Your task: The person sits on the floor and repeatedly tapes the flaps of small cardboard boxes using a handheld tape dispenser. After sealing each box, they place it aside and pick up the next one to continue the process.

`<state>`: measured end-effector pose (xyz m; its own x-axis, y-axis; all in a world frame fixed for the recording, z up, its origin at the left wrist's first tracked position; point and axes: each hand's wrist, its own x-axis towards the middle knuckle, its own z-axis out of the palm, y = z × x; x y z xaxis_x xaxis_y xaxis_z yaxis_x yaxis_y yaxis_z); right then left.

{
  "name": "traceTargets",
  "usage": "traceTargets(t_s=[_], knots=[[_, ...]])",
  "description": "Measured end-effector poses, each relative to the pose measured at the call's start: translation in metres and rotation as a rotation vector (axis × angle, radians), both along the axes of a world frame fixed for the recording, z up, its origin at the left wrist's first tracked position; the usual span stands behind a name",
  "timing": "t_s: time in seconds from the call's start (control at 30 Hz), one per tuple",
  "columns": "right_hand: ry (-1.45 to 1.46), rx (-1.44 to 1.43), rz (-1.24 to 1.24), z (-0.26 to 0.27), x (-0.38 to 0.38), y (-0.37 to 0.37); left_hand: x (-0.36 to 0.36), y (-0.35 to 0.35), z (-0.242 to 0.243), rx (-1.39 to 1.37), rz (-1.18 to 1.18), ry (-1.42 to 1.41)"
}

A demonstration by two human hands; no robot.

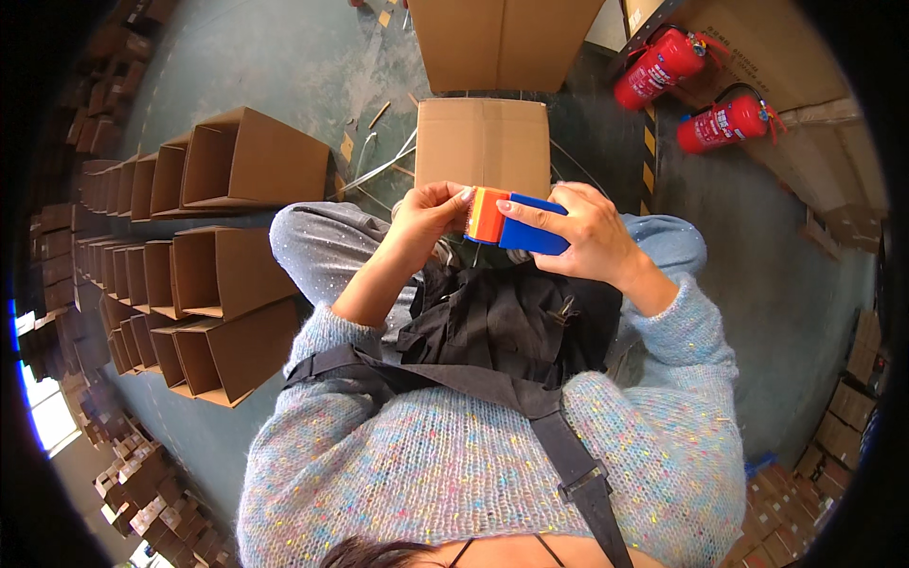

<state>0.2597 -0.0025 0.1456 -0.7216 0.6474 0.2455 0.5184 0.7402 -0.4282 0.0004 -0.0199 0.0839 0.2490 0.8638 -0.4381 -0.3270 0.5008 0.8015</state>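
Note:
My right hand (593,231) grips a hand-held tape dispenser (534,226) by its blue body, index finger stretched along it towards the orange front. At that front's toothed edge, the thumb and forefinger of my left hand (433,209) are pinched together and touch it. Whether a tape end lies between them is too fine to make out. Just beyond both hands stands a closed cardboard box (483,138), with a seam down the middle of its top. A black apron (511,319) covers my lap between my bent knees.
Open-ended cardboard boxes (238,273) lie in stacked rows on the left. A larger carton (501,42) stands beyond the closed box. Two red fire extinguishers (660,67) are at the upper right. White strapping (380,167) and scraps litter the green floor (284,64).

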Motion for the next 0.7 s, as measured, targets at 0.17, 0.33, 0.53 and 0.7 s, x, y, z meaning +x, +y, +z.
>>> traceTargets(t_s=[0.17,0.33,0.53,0.7], knots=[[-0.209,-0.081,-0.043,0.008,0.06,0.029,-0.077,0.036,0.007,0.176,0.028,0.313],[-0.633,-0.107,-0.234,0.008,0.173,0.085,-0.228,0.066,-0.028,0.066,0.212,0.671],[-0.843,-0.237,-0.131,-0.073,0.147,0.122,-0.198,0.083,-0.144,-0.174,-0.218,1.124],[-0.991,-0.349,-0.011,-0.151,0.05,0.144,-0.119,0.072,-0.23,-0.197,-0.096,0.571]])
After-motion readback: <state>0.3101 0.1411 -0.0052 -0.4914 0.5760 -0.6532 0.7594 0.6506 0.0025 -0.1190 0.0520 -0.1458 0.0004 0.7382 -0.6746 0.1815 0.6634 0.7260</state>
